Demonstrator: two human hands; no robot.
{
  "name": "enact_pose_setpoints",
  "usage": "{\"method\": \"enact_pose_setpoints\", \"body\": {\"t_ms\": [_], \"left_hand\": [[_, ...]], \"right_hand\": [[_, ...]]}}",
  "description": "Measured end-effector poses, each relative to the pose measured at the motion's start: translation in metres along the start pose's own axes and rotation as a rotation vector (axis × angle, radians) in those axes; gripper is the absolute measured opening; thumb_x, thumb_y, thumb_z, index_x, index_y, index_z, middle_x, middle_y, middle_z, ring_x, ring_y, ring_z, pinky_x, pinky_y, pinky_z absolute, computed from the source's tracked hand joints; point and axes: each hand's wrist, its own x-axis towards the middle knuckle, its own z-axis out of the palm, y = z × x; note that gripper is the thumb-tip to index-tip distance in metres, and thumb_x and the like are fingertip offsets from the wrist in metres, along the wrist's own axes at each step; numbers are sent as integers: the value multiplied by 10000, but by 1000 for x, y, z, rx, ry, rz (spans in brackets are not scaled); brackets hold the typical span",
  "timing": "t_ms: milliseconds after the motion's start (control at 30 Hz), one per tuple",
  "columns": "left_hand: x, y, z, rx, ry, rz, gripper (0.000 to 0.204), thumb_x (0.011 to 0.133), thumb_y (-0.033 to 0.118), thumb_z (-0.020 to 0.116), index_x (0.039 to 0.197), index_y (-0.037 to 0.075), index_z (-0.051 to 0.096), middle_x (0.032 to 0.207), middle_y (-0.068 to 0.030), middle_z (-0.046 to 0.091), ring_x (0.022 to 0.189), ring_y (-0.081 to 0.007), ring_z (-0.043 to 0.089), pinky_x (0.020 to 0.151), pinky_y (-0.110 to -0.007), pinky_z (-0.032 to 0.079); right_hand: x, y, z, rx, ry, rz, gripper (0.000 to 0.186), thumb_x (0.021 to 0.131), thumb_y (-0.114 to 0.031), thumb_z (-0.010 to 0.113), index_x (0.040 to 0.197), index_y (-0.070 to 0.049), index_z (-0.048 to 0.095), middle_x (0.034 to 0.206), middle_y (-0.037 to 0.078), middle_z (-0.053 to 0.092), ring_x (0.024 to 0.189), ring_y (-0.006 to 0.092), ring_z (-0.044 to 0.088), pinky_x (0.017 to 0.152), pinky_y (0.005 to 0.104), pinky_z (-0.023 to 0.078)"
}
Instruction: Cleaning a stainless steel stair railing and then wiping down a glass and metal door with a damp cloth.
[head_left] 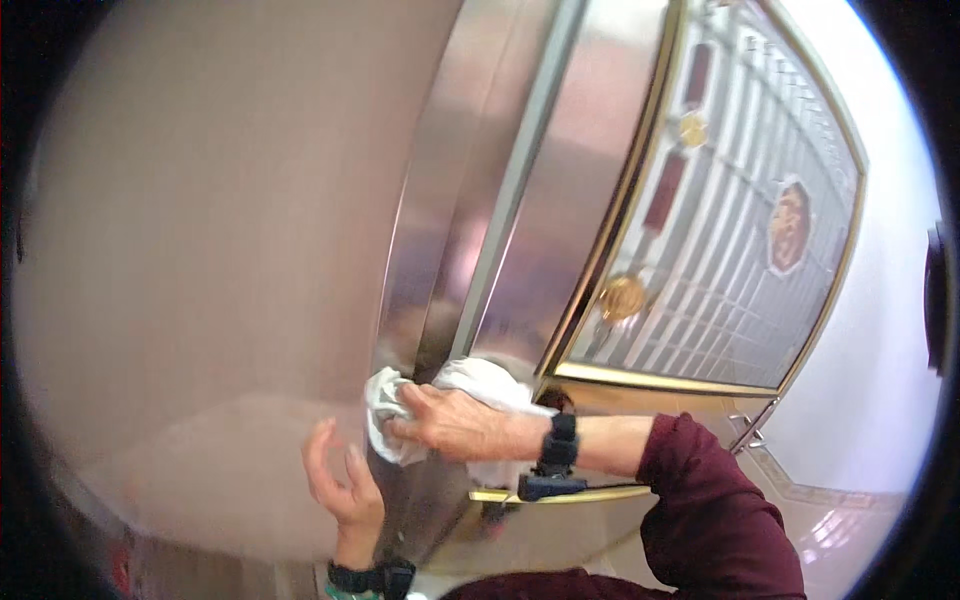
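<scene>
My right hand (450, 425), in a dark red sleeve with a black strap at the wrist, is closed on a white cloth (381, 397). Bunched at the fingertips, the cloth rests against the edge of a large, smooth beige-grey panel (230, 250); more of its white fabric shows behind the hand. Lower and to the left is my left hand (340, 485), fingers apart and slightly curled, holding nothing. It is close to the panel, but whether it touches I cannot tell. A shiny metal strip (430, 270) runs upward from the cloth.
To the right of the strip stands a decorative panel (720, 270) with a gold frame, pale stripes and an oval medallion (790, 225). A round gold piece (622, 298) is near its lower left. White wall (895, 200) fills the far right, above pale floor (840, 535).
</scene>
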Motion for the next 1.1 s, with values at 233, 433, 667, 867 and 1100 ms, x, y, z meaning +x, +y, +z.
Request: {"method": "enact_pose_setpoints", "body": {"t_ms": [233, 433, 667, 867, 1100], "left_hand": [[31, 50, 68, -365, -290, -98, 434, 766, 107, 602, 1149, -32, 451, 1078, -174, 525, 965, -283, 529, 795, -362, 448], [81, 91, 132, -218, -452, 48, 610, 693, 217, 722, 1182, 10, 421, 1089, -181, 495, 968, -290, 523, 804, -365, 442], [99, 84, 166, -107, -413, -56, 716, 750, 509, 606, 1176, -30, 406, 974, -202, 533, 876, -322, 543, 788, -374, 434], [96, 79, 177, -13, -335, -18, 692, 788, 596, 504, 1003, -62, 500, 791, -194, 581, 740, -343, 574, 672, -402, 435], [92, 76, 179, -102, -241, 13, 701, 774, 592, 533, 1008, -67, 489, 768, -176, 590, 696, -287, 574, 642, -365, 442]], "right_hand": [[-22, 67, -171, -718, 837, -41, 315, 712, -169, 625, 1026, -206, 635, 1196, 198, 447, 1060, 352, 507, 860, 431, 440], [-20, 131, -273, -894, 866, 74, 458, 693, -17, 569, 1134, -134, 531, 1218, 181, 402, 1136, 354, 408, 915, 435, 367], [-48, 183, -381, -1138, 1031, 383, 490, 734, -44, 491, 1207, -169, 494, 1072, 185, 500, 980, 367, 515, 836, 420, 446], [-284, 259, -437, -1192, 1033, 1077, 289, 825, -104, 433, 1055, 0, 572, 955, 193, 592, 873, 313, 569, 832, 389, 442], [-335, 262, -413, -1482, 615, 1259, 247, 852, -76, 392, 1028, -33, 560, 934, 128, 561, 926, 261, 536, 908, 448, 382]]}}
